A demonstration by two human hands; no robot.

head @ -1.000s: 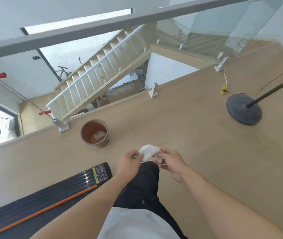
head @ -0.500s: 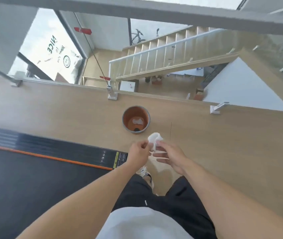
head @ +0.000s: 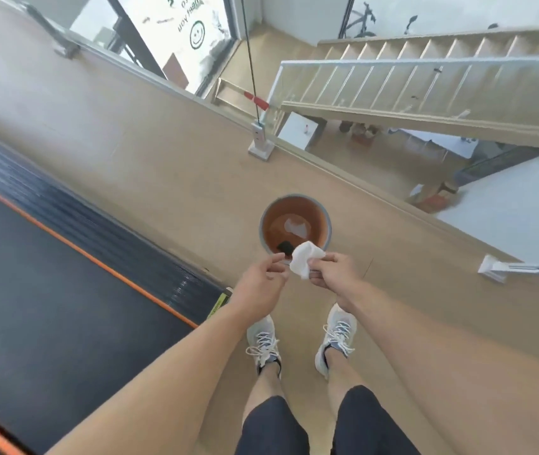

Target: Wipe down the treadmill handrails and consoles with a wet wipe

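Note:
A crumpled white wet wipe (head: pixel 304 259) is pinched in my right hand (head: pixel 334 272), held just over the near rim of a round brown bin (head: pixel 324 215) on the floor. My left hand (head: pixel 260 287) hovers beside the wipe with fingers loosely curled and apart, holding nothing. The treadmill deck (head: pixel 48 290), black with an orange stripe, lies to the left. No handrail or console is in view.
The bin holds a used white wipe and a dark scrap. My two feet in white sneakers (head: pixel 263 346) stand on the wooden floor behind the bin. A glass balustrade with metal clamps (head: pixel 261 139) edges the floor above a stairwell to the right.
My view has swung down and the bin is now directly under my hands. My left hand has let go of the wipe, which stays in my right hand.

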